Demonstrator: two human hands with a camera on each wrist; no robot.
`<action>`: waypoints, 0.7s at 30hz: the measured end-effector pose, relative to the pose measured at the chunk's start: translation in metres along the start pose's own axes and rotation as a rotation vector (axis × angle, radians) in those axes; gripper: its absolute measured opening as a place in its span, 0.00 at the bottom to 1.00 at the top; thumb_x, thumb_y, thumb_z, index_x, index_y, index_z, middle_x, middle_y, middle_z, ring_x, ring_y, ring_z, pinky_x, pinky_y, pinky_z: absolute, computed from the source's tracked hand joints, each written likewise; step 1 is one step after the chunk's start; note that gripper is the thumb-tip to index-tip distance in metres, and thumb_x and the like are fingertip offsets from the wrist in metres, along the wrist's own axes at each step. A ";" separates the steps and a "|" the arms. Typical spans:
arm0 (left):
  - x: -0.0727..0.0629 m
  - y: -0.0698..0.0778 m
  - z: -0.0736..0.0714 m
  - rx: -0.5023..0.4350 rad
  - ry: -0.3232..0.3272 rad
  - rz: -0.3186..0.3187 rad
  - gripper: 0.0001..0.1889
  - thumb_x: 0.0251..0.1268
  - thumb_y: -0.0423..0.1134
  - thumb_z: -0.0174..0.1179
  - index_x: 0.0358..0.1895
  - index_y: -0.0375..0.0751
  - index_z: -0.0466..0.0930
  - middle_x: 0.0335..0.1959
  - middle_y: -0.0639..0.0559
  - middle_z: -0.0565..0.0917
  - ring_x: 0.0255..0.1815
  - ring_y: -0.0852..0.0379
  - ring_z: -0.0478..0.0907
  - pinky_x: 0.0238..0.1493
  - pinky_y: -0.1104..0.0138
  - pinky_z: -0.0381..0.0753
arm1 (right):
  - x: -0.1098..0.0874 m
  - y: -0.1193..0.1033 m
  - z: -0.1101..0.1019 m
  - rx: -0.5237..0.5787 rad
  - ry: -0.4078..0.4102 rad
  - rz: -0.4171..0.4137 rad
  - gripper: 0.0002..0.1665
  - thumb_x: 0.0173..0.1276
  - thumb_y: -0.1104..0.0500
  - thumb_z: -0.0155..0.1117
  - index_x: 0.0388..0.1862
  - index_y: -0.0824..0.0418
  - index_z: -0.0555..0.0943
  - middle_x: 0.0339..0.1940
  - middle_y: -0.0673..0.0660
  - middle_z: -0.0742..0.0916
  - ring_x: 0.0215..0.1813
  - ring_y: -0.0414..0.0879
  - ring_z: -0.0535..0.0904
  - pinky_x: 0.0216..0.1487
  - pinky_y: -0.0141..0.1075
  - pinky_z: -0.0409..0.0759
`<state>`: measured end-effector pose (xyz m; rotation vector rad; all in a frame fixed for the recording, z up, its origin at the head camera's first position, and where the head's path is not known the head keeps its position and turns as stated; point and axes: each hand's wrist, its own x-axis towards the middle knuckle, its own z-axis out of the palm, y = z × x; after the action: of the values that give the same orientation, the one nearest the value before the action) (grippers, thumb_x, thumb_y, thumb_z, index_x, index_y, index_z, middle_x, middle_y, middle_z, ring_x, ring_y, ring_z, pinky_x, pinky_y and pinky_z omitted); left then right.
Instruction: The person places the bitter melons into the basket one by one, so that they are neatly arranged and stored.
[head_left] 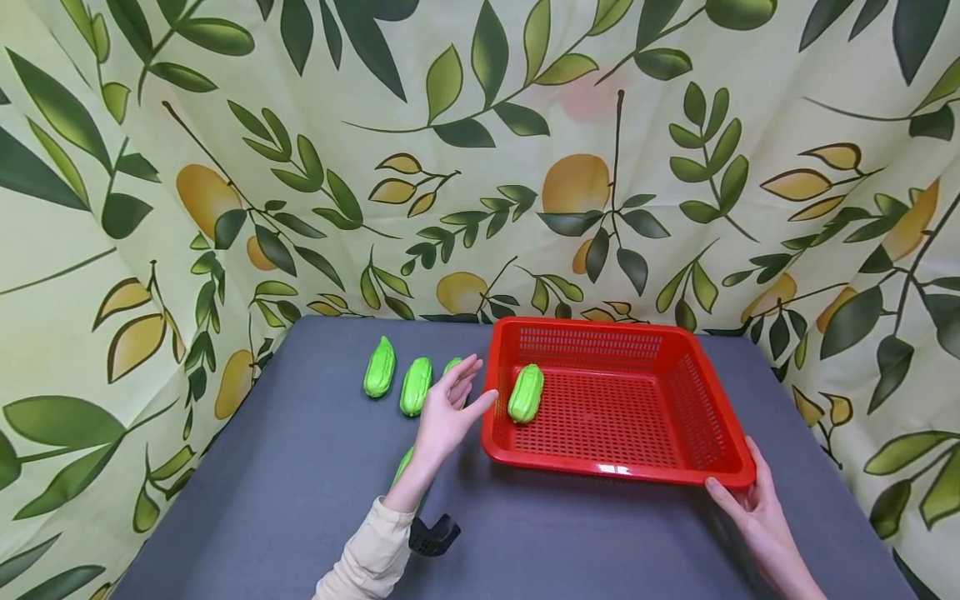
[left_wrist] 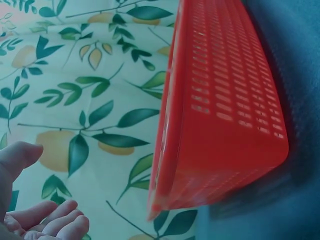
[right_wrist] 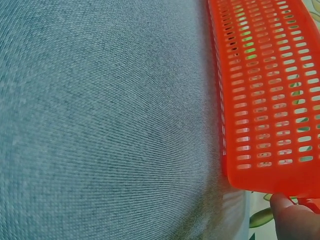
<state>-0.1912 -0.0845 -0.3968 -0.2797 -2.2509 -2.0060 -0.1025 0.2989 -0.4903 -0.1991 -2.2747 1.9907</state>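
A red plastic basket (head_left: 600, 471) with slotted walls stands on the table. One green, ribbed, elongated vegetable (head_left: 527, 393) lies inside, toward its left wall. My right hand (head_left: 757, 500) grips the near right corner, its thumb in front and fingers around the side; the right wrist view shows the thumb (right_wrist: 295, 220) at that corner. Beside the left rim is my left hand (head_left: 446, 408), holding nothing, its fingers (left_wrist: 55, 220) loosely bent. Left of it lie similar green vegetables (head_left: 379, 367) (head_left: 416, 387). Another (head_left: 452, 364) is partly hidden behind the hand, and one (head_left: 403, 463) under the forearm.
The grey table (head_left: 285, 467) extends in front and to the left of the basket. A leaf-and-fruit patterned cloth (head_left: 480, 167) hangs behind and at both sides. A black wrist device (head_left: 435, 536) sits by the left sleeve (head_left: 371, 546).
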 end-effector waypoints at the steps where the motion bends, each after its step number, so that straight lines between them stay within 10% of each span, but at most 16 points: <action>1: -0.001 0.000 -0.001 -0.009 0.010 -0.003 0.30 0.57 0.31 0.65 0.65 0.34 0.68 0.62 0.37 0.75 0.66 0.42 0.70 0.65 0.55 0.68 | 0.000 0.000 0.000 0.000 -0.001 0.004 0.52 0.71 0.60 0.55 0.77 0.45 0.30 0.78 0.54 0.46 0.52 0.13 0.62 0.47 0.07 0.66; 21: -0.045 -0.025 -0.043 -0.037 0.217 -0.092 0.31 0.54 0.29 0.67 0.64 0.35 0.70 0.61 0.41 0.76 0.66 0.49 0.71 0.65 0.64 0.69 | 0.002 0.003 -0.001 0.031 0.009 0.061 0.53 0.72 0.60 0.54 0.76 0.47 0.26 0.79 0.55 0.42 0.49 0.11 0.62 0.46 0.06 0.65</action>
<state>-0.1541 -0.1324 -0.4257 0.0386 -2.1302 -2.0136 -0.1040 0.3009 -0.4930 -0.2766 -2.2573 2.0486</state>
